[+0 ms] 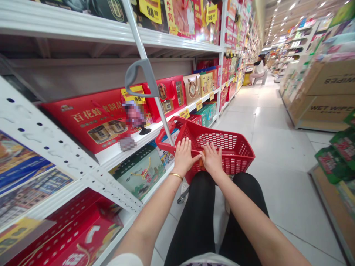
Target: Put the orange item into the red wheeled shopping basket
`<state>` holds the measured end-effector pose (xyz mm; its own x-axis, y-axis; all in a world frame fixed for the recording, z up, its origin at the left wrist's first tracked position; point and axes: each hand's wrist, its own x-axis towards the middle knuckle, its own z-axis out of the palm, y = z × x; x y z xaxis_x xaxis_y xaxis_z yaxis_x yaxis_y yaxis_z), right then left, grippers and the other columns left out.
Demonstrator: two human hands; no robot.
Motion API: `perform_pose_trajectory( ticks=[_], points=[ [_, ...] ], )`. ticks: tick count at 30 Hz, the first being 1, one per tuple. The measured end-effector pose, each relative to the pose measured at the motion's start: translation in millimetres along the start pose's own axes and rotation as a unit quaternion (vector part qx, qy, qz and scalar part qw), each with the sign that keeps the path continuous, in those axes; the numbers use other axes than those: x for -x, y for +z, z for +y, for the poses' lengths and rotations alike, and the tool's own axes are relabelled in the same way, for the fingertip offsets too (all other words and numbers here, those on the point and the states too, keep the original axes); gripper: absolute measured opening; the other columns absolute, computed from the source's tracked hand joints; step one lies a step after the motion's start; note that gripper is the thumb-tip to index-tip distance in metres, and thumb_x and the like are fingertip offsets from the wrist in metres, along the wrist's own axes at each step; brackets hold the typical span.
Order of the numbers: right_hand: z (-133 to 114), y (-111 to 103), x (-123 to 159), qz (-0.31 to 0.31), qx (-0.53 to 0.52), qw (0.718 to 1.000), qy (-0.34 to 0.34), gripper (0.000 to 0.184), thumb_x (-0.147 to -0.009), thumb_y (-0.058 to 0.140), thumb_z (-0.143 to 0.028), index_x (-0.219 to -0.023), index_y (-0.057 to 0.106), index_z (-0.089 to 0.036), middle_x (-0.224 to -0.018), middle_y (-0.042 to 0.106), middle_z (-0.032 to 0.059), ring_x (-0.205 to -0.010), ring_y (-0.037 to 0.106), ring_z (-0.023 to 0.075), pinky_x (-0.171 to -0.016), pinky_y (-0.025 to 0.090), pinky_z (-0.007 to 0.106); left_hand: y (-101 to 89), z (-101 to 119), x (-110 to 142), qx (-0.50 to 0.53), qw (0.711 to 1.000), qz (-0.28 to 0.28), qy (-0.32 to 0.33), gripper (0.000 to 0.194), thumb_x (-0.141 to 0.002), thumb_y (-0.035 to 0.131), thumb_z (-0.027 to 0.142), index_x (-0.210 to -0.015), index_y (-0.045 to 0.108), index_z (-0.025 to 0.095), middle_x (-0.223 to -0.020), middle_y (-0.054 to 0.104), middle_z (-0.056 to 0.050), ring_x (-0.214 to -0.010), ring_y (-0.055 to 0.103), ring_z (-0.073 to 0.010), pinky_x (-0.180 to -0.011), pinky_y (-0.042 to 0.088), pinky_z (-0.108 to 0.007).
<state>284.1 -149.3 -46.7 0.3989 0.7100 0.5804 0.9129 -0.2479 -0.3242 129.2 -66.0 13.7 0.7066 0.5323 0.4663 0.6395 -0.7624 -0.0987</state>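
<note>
In front of my knees stands a red plastic shopping basket [238, 142] with perforated sides. A long metal pole with a grey loop handle [151, 77] rises from its left end and leans up across the shelves. My left hand [183, 157] lies flat on the basket's near rim, fingers stretched out, a gold bangle on the wrist. Beside it my right hand [212, 159] rests on the same rim, fingers spread, the two thumbs nearly touching. Something orange-brown shows in part between the hands; I cannot make out what it is. The visible part of the basket's floor is bare.
Left, white shelves [183, 44] hold red gift boxes [102, 118] with yellow price tags. A green box [138, 171] sits on the lower shelf. Right, brown cartons [327, 103] and green packets [332, 162] border the tiled aisle [244, 111]. Farther off, a person [259, 68] sits on a stool.
</note>
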Motion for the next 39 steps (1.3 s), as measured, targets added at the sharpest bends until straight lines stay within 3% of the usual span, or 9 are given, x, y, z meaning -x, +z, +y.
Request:
perform_pose_trajectory(
  ticks=[4,12,15,20,23,26,30,33,39],
  points=[
    [-0.4,-6.4,-2.9,-0.014,-0.007,0.999,-0.033,0.054,-0.113,0.036,-0.049,-0.150,0.063,-0.020,-0.158,0.060,0.0150,-0.156,0.043,0.0356,-0.130,0.008,0.072,-1.4,-0.1,0.2,-0.010,1.000,-0.007,0.004,0.086,-0.107,0.035,0.067,-0.168,0.037,0.006,-0.178,0.029,-0.015,-0.168,0.021,-0.0289,-0.139,0.013,-0.049],
    [84.7,-26.3,23.0,0.004,0.089,0.995,0.032,0.060,-0.111,0.039,-0.050,-0.159,0.051,-0.016,-0.167,0.049,0.0178,-0.162,0.030,0.0360,-0.129,0.006,0.074,3.3,-0.3,-0.5,0.005,1.000,0.002,0.003,0.090,-0.105,0.036,0.071,-0.168,0.037,0.007,-0.177,0.030,-0.016,-0.168,0.021,-0.0293,-0.139,0.011,-0.049],
    [68.8,-17.5,19.2,0.015,0.089,0.996,0.025,0.063,-0.111,0.039,-0.049,-0.159,0.050,-0.010,-0.168,0.046,0.0210,-0.163,0.028,0.0372,-0.131,0.012,0.069,3.3,-0.5,-0.2,0.005,1.000,0.003,0.000,0.091,-0.105,0.034,0.072,-0.168,0.036,0.006,-0.177,0.029,-0.016,-0.168,0.020,-0.0291,-0.139,0.011,-0.049],
    [5.8,2.3,4.3,-0.009,0.031,0.999,-0.024,0.061,-0.112,0.038,-0.047,-0.162,0.049,-0.013,-0.172,0.040,0.0178,-0.165,0.026,0.0350,-0.132,0.012,0.066,1.4,-0.7,0.0,0.001,1.000,-0.002,0.002,0.091,-0.105,0.036,0.071,-0.169,0.035,0.007,-0.178,0.028,-0.015,-0.168,0.020,-0.0291,-0.139,0.012,-0.049],
    [-4.0,2.2,0.1,-0.019,0.011,0.999,-0.044,0.060,-0.112,0.038,-0.048,-0.161,0.051,-0.016,-0.170,0.044,0.0157,-0.164,0.029,0.0345,-0.132,0.012,0.066,0.1,-0.6,0.0,-0.004,1.000,-0.003,0.002,0.087,-0.106,0.037,0.068,-0.169,0.035,0.009,-0.178,0.028,-0.014,-0.168,0.021,-0.0288,-0.139,0.013,-0.050],
    [24.7,-8.5,7.0,-0.015,0.030,0.999,-0.033,0.057,-0.112,0.038,-0.049,-0.157,0.056,-0.019,-0.166,0.051,0.0146,-0.161,0.035,0.0342,-0.132,0.010,0.068,-0.4,-0.6,0.1,-0.005,1.000,-0.002,0.005,0.086,-0.106,0.036,0.067,-0.168,0.037,0.008,-0.178,0.029,-0.015,-0.167,0.021,-0.0292,-0.139,0.013,-0.050],
    [87.3,-27.9,24.8,0.014,0.082,0.993,0.085,0.056,-0.111,0.037,-0.047,-0.153,0.060,-0.018,-0.166,0.051,0.0152,-0.162,0.032,0.0366,-0.129,0.007,0.074,2.1,-1.0,-0.2,0.004,1.000,-0.002,0.006,0.090,-0.105,0.036,0.071,-0.168,0.037,0.007,-0.178,0.029,-0.015,-0.168,0.020,-0.0295,-0.139,0.012,-0.049],
    [106.6,-33.1,29.1,0.021,0.092,0.985,0.146,0.057,-0.111,0.035,-0.046,-0.154,0.059,-0.016,-0.167,0.049,0.0158,-0.163,0.028,0.0374,-0.128,0.010,0.077,5.5,-1.1,-0.9,0.012,1.000,0.000,0.002,0.091,-0.105,0.035,0.072,-0.168,0.037,0.006,-0.178,0.029,-0.015,-0.168,0.019,-0.0296,-0.139,0.010,-0.049],
    [31.4,-4.8,13.8,0.014,0.043,0.999,0.024,0.057,-0.111,0.036,-0.044,-0.155,0.058,-0.015,-0.167,0.049,0.0161,-0.161,0.032,0.0358,-0.130,0.015,0.069,6.2,-1.1,0.0,0.007,1.000,0.006,-0.003,0.086,-0.106,0.035,0.066,-0.169,0.035,0.007,-0.178,0.029,-0.015,-0.168,0.019,-0.0287,-0.139,0.011,-0.049]
  ],
)
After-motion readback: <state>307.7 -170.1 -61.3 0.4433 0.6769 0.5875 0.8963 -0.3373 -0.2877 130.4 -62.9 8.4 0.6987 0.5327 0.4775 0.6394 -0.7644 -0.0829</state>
